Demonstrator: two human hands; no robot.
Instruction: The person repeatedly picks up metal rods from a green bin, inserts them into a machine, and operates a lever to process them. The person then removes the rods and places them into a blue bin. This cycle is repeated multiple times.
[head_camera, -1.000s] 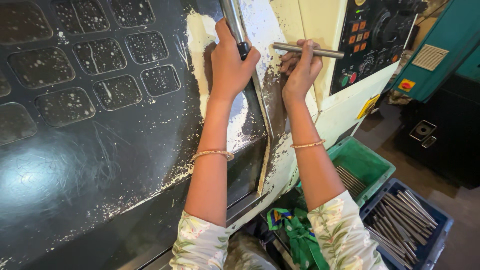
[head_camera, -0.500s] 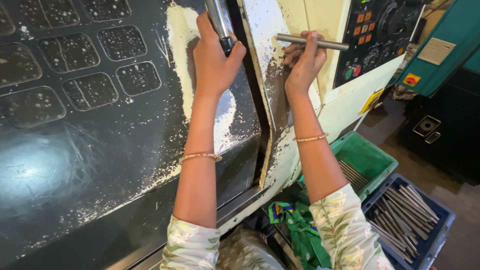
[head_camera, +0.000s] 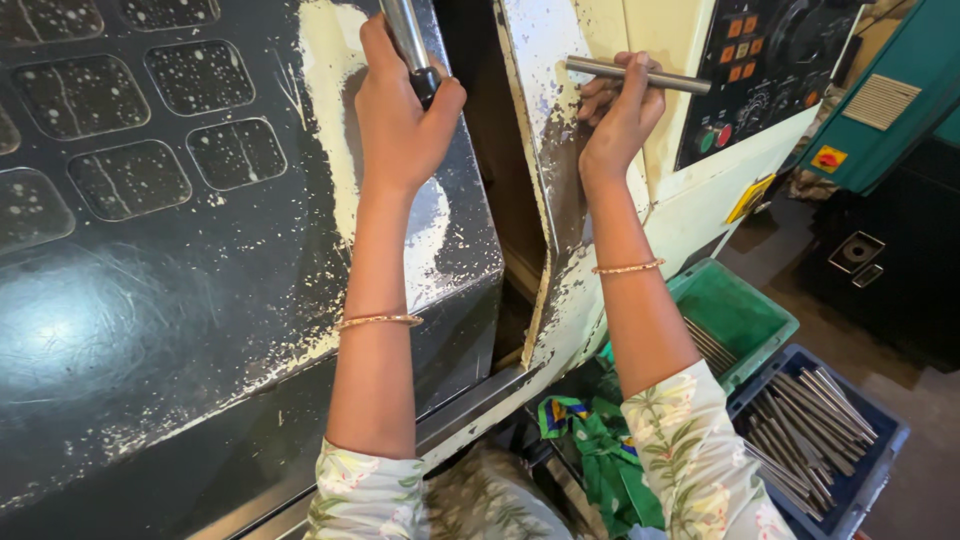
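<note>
The left hand (head_camera: 400, 120) is clenched tight round the one door handle (head_camera: 405, 38). Beside it, the right hand (head_camera: 615, 115) pinches a single metal rod (head_camera: 640, 75). One bangle (head_camera: 378, 321) circles each wrist.

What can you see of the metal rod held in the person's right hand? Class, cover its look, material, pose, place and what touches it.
The metal rod is a thin, straight, plain cylinder, dull grey and apparently steel. It lies nearly level, tilting slightly down to the right, in front of the machine's cream panel and just left of the dark control panel. The right hand closes around its left part, so both ends stick out. Nothing else touches it.
</note>
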